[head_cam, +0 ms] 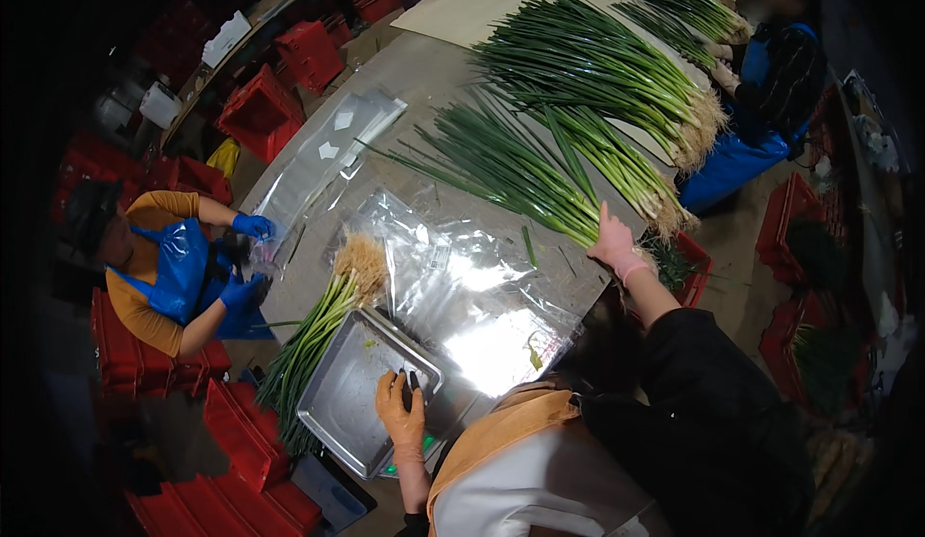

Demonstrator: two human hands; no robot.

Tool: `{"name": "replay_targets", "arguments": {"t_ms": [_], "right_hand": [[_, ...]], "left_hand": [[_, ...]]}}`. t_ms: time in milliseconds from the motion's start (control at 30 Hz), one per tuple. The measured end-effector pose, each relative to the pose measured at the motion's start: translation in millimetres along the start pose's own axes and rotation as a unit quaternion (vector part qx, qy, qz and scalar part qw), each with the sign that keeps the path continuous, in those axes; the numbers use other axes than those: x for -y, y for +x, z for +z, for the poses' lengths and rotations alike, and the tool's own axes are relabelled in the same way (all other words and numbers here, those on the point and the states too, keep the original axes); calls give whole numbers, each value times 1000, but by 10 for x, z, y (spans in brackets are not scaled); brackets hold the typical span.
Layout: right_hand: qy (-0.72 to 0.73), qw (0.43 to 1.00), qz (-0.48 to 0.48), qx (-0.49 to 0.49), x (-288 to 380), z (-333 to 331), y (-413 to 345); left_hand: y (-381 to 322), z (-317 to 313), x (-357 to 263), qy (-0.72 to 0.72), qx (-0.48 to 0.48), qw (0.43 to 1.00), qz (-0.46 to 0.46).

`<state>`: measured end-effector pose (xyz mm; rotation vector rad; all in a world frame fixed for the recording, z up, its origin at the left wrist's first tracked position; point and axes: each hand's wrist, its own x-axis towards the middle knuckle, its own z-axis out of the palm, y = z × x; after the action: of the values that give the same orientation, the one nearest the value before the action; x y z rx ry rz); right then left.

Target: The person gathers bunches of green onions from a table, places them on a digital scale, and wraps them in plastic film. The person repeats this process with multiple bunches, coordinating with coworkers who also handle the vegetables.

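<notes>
My right hand (620, 244), in a pink glove, grips the lower stalks of a bunch of green onions (506, 168) on the table, their leaves pointing up and left. My left hand (402, 410), in an orange glove, is over the near edge of a metal tray (354, 385) on a scale. Something dark shows at its fingers, and I cannot tell whether it is held. Another bunch of green onions (325, 320) lies left of the tray, roots towards the clear plastic bags (477, 291). Larger piles of green onions (578, 67) lie farther back.
A co-worker in blue gloves (253, 226) stands at the left by stacked plastic sleeves (340, 140). Another co-worker (773, 89) handles onions at the upper right. Red crates (264, 114) stand around the table (426, 60), some below its right corner.
</notes>
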<state>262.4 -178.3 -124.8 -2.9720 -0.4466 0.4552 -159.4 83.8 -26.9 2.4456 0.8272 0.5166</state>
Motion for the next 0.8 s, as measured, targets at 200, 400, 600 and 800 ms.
{"name": "replay_targets", "arguments": {"t_ms": [200, 400, 600, 800], "right_hand": [[-47, 998, 14, -26, 190, 17, 11], [-70, 997, -5, 12, 180, 59, -42], [-59, 998, 8, -36, 198, 220, -40], [77, 997, -8, 9, 172, 82, -85]], "left_hand": [[-27, 21, -10, -2, -5, 1000, -4], [-75, 19, 8, -13, -30, 999, -7], [-118, 6, 18, -19, -39, 999, -2], [-158, -34, 21, -17, -45, 999, 0]]}}
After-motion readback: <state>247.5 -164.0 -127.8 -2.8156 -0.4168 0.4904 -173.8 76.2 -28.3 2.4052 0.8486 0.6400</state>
